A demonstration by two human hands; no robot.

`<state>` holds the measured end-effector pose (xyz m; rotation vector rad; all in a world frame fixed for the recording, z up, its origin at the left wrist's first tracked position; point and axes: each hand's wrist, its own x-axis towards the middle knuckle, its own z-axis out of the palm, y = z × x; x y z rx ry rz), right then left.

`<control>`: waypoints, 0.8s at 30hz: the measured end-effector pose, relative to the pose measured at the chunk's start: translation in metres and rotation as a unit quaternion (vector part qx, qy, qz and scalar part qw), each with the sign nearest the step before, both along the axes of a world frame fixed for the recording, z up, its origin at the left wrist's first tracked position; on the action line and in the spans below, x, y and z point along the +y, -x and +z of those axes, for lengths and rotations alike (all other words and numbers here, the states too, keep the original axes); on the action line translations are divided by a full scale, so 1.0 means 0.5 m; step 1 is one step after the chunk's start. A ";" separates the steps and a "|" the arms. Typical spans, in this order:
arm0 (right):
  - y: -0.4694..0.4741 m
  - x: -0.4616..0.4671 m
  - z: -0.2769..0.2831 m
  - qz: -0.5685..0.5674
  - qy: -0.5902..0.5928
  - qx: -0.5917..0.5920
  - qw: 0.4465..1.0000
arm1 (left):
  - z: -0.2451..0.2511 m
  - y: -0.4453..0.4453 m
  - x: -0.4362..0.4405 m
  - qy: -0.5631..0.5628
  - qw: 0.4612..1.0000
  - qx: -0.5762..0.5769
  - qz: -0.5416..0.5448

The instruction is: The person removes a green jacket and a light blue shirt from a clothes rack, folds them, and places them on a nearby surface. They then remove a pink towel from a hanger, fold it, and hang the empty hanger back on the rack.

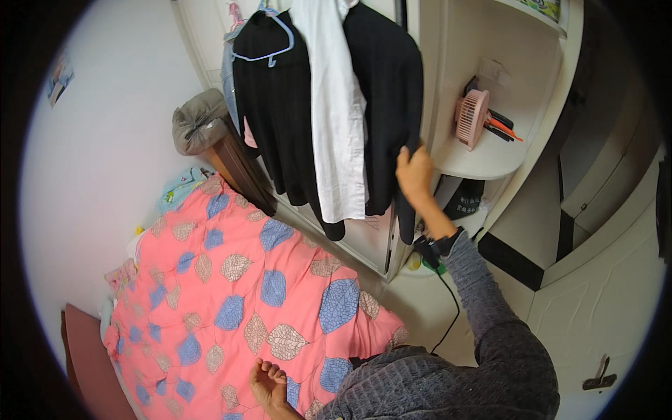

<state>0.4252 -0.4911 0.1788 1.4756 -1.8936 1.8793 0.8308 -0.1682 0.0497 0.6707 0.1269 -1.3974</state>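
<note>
My right hand grips the sleeve edge of a black long-sleeved garment hanging at the wardrobe front. Beside it hang a white garment and another black top, with a light blue plastic hanger at its neck. A dark device with a cable is strapped at my right wrist. My left hand is low in the view, fingers curled, over a pink duvet with blue and beige leaf patterns; nothing shows in it.
A pink fan stands on a rounded white shelf, near orange and black items. A grey tied bag rests on a brown wooden piece left of the clothes. A door with a handle is at right; a white wall rises at left.
</note>
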 end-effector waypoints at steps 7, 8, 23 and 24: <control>-0.245 0.088 -0.021 0.168 -0.011 0.139 0.976 | 0.052 0.098 -0.087 0.052 0.992 -0.005 -0.112; -0.272 0.101 -0.004 0.236 0.105 0.152 0.954 | 0.055 0.110 -0.095 0.045 0.992 -0.009 -0.114; -0.449 0.216 0.151 0.474 0.155 -0.015 0.867 | 0.245 0.192 -0.258 0.211 0.835 -0.508 0.018; -0.444 0.218 0.146 0.499 0.153 -0.042 0.852 | 0.245 0.187 -0.261 0.212 0.845 -0.491 0.022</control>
